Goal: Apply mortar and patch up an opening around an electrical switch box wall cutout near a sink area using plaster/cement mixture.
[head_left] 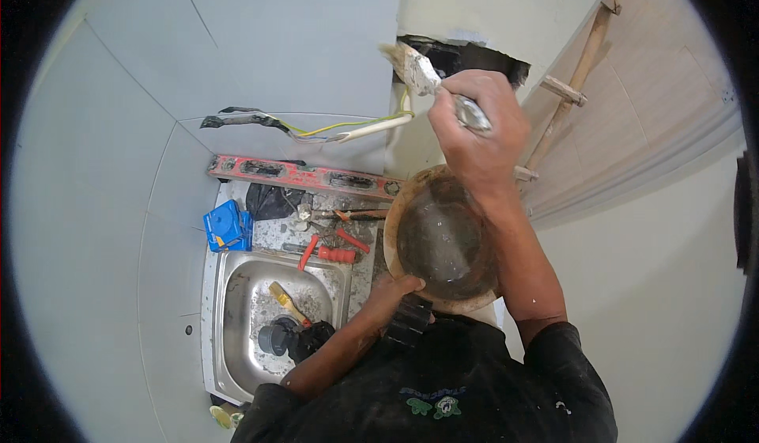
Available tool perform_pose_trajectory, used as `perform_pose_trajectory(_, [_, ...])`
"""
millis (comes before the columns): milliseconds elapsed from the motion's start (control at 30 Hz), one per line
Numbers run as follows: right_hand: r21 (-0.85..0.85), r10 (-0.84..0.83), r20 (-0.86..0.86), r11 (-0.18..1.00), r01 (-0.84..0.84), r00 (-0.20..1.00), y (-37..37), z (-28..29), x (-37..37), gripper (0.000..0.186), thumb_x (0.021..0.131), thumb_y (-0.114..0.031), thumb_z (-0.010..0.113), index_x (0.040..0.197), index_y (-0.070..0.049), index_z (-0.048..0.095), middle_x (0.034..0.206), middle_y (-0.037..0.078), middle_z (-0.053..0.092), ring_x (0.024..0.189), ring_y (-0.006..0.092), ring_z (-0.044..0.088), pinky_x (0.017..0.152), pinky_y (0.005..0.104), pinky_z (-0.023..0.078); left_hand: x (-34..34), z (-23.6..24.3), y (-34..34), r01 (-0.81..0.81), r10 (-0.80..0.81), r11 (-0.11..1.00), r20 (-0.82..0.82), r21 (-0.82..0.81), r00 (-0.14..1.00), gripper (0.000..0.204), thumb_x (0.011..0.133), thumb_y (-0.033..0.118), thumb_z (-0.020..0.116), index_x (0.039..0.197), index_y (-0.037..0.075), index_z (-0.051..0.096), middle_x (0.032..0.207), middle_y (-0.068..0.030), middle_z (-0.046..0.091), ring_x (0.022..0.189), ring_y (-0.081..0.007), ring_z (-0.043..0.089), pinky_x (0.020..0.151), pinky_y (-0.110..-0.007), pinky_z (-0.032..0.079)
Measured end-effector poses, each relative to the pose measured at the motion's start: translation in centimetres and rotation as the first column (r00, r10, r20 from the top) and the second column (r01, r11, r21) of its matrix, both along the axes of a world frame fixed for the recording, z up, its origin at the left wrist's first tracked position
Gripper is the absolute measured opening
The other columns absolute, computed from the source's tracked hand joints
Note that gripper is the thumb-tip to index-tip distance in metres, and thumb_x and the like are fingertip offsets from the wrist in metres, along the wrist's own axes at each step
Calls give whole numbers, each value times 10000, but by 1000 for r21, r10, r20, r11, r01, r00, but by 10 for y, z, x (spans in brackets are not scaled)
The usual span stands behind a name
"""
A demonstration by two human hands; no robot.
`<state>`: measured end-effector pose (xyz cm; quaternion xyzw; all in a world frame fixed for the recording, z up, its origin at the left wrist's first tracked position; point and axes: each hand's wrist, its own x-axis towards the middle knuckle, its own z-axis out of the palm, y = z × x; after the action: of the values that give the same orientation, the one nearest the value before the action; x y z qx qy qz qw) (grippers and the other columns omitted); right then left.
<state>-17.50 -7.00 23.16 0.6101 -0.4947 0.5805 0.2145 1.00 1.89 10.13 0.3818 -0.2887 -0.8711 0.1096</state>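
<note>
My right hand (478,130) grips a pale, plaster-smeared paintbrush (419,71), raised beside a dark ragged opening (494,65) in the pale wall. The brush's bristles are at the opening's left edge. Below, my left hand (399,297) holds the rim of a round, stained bowl or bucket (439,241) with cloudy liquid in it, its thumb on the edge and most fingers hidden. A black ridged object (407,324), which I cannot identify, is just under that hand.
A red level (277,170) lies behind a sink (225,324) holding another brush (288,303) and dark objects. Red-handled tools (336,255) and blue boxes (225,225) crowd the worktop. Loose wires (371,123) hang from the tiled wall. A wooden ladder-like frame (569,95) leans right.
</note>
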Motion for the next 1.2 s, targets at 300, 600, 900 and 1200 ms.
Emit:
perform_pose_trajectory(300, [-89, -30, 18, 996, 31, 999, -11, -18, 15, 168, 688, 50, 677, 825, -35, 634, 816, 92, 611, 718, 248, 593, 642, 349, 494, 9, -17, 5, -15, 17, 1000, -64, 27, 998, 478, 811, 197, 623, 1167, -73, 451, 815, -188, 638, 560, -288, 663, 506, -353, 547])
perform_pose_trajectory(600, [-7, -35, -65, 999, 34, 997, -18, -6, 18, 153, 691, 49, 672, 802, -43, 620, 776, 87, 564, 710, 257, 564, 611, 363, 473, 9, -15, 5, -50, 52, 997, -35, 52, 998, 543, 808, 212, 620, 1234, -57, 418, 887, -195, 640, 567, -275, 660, 517, -353, 550])
perform_pose_trajectory(900, [79, -10, -42, 997, 13, 999, -11, -8, 13, 155, 685, 50, 672, 797, -38, 613, 784, 101, 572, 706, 255, 568, 618, 347, 475, 7, -18, 4, -32, 34, 999, -83, 18, 996, 466, 801, 221, 631, 1144, -61, 490, 843, -197, 662, 570, -270, 665, 511, -349, 544])
perform_pose_trajectory(1200, [396, -39, 77, 918, 6, 996, 119, 4, -7, 117, 691, 53, 652, 772, -22, 613, 757, 113, 604, 706, 255, 600, 656, 333, 480, 5, -17, -2, -34, 35, 999, -94, 14, 995, 415, 822, 212, 621, 1120, -56, 511, 846, -199, 661, 565, -284, 665, 510, -355, 544])
